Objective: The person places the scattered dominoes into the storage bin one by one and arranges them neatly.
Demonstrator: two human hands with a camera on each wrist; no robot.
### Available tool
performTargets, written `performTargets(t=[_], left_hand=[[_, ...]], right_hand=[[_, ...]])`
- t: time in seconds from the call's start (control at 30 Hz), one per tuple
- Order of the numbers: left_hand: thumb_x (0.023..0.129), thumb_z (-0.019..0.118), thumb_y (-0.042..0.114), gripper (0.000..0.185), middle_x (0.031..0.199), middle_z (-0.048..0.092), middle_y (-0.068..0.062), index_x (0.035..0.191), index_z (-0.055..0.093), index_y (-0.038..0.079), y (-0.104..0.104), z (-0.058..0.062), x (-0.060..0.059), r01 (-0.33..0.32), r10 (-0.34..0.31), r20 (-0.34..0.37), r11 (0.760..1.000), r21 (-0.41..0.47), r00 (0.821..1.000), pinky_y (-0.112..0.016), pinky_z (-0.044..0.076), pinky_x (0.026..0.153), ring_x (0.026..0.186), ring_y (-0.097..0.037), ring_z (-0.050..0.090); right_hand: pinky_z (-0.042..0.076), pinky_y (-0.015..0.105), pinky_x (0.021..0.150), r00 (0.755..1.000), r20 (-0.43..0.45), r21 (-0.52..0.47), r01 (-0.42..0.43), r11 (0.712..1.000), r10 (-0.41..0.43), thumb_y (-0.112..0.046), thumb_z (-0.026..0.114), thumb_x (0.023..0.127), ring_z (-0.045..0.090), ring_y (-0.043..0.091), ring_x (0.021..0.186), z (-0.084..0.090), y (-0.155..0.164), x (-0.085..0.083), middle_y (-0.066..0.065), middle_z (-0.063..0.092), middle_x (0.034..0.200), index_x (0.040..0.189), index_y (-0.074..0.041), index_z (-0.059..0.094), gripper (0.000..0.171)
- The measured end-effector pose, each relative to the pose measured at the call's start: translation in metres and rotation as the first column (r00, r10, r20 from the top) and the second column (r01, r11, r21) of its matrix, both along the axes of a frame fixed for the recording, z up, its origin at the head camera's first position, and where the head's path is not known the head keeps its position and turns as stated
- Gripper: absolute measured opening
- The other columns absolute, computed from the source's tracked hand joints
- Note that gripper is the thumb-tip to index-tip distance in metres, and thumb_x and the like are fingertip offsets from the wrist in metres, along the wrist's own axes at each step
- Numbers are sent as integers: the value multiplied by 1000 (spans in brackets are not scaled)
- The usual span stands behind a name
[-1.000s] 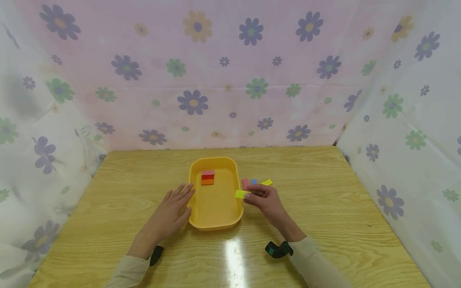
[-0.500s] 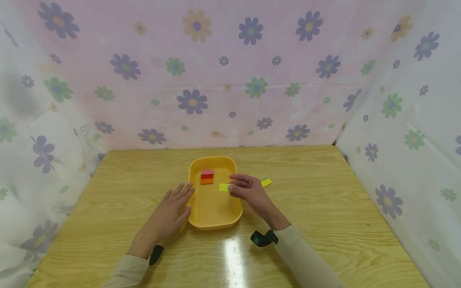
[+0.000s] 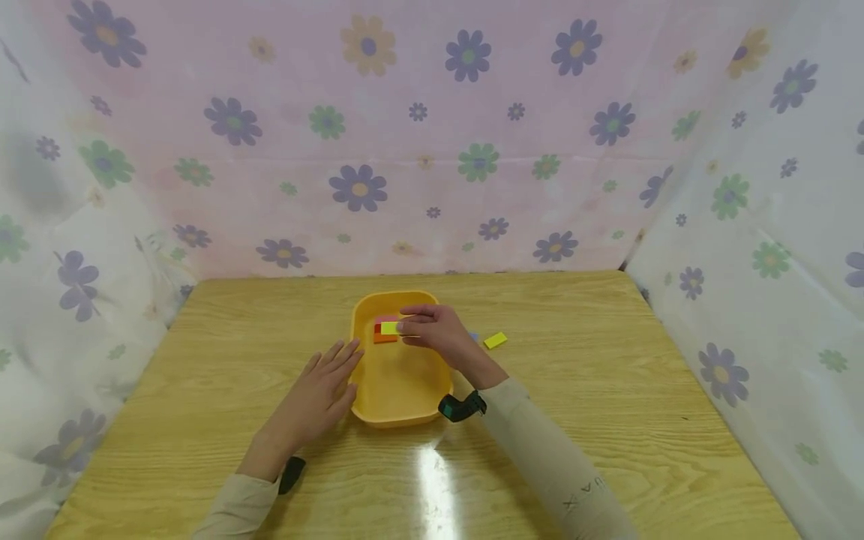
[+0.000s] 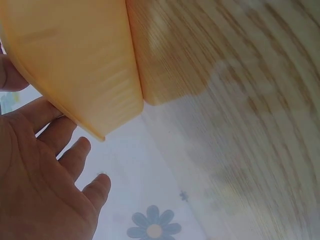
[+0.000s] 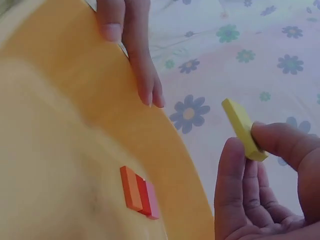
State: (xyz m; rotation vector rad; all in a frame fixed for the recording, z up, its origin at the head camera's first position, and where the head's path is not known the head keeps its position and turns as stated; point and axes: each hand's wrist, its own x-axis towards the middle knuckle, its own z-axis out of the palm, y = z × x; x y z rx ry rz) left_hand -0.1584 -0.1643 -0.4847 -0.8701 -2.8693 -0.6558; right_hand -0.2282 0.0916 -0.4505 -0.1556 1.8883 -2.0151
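A yellow-orange tray (image 3: 398,390) sits mid-table. Inside it lie an orange, a red and a pink block side by side (image 5: 139,194), partly hidden in the head view (image 3: 383,337). My right hand (image 3: 432,330) pinches a yellow block (image 3: 390,328) between thumb and fingers, held just above those blocks; the right wrist view shows the yellow block (image 5: 243,127) clear of the tray. My left hand (image 3: 322,391) lies flat with straight fingers against the tray's left rim (image 4: 75,75).
On the wooden table (image 3: 607,390) right of the tray lie another yellow block (image 3: 496,340) and a blue one (image 3: 474,337), partly hidden by my right arm. Flowered cloth walls (image 3: 432,150) close in the back and both sides.
My right hand carried the yellow block leftward from beside the tray's right rim to over the blocks at the tray's far end. The left hand stayed put.
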Motion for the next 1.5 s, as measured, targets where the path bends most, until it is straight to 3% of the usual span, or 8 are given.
performTargets(t=[0.07,0.17,0.47,0.7,0.97,1.2,1.5], left_hand=[[102,57,19,56,163,36,-14,153,43,-1,0,0,0,-1,1,0,1000,-1,1000,-67,22,119,151,-41,29],[103,57,20,56,164,35,-13,153,42,0,0,0,-1,-1,1,5,1000,-4,1000,-67,22,119,152,-40,28],[103,57,21,56,163,36,-12,153,43,0,1,1,-1,-6,6,12,1000,0,1000,-67,22,119,151,-41,29],[102,58,21,56,162,38,-13,152,45,0,2,2,0,-5,5,0,1000,-15,1000,-67,24,119,150,-41,31],[102,58,20,56,162,38,-14,152,44,-1,2,3,-1,-2,2,-9,1000,-23,1000,-66,25,119,150,-41,31],[102,58,20,56,162,38,-14,152,45,-1,1,3,0,-3,2,-11,1000,-18,1000,-66,25,119,150,-42,31],[102,58,20,56,162,38,-13,152,45,-1,1,3,0,-4,4,-2,1000,-15,1000,-66,24,120,150,-41,31]], right_hand=[[53,47,102,1000,14,24,-3,1000,2,-10,67,98,62,41,124,1,-6,-6,19,65,129,140,7,55,47],[54,46,101,999,32,71,-3,997,1,-10,69,97,64,40,120,-3,-16,-12,22,64,132,138,10,55,47],[61,37,83,982,152,283,63,957,-109,-6,79,87,77,30,90,-20,-37,-23,18,75,104,120,8,69,38],[62,31,77,975,165,385,77,920,-151,-9,82,85,77,26,78,-23,-38,-22,16,76,94,130,8,62,52],[61,27,68,961,184,410,116,905,-206,-6,84,83,75,21,67,-29,-39,-25,18,74,94,132,9,57,57],[62,27,68,957,180,440,130,889,-229,-6,85,81,74,21,65,-32,-41,-29,17,73,95,126,6,59,54],[61,26,64,967,135,459,131,879,-215,-8,86,81,71,19,59,-36,-40,-30,16,73,85,124,6,59,52]])
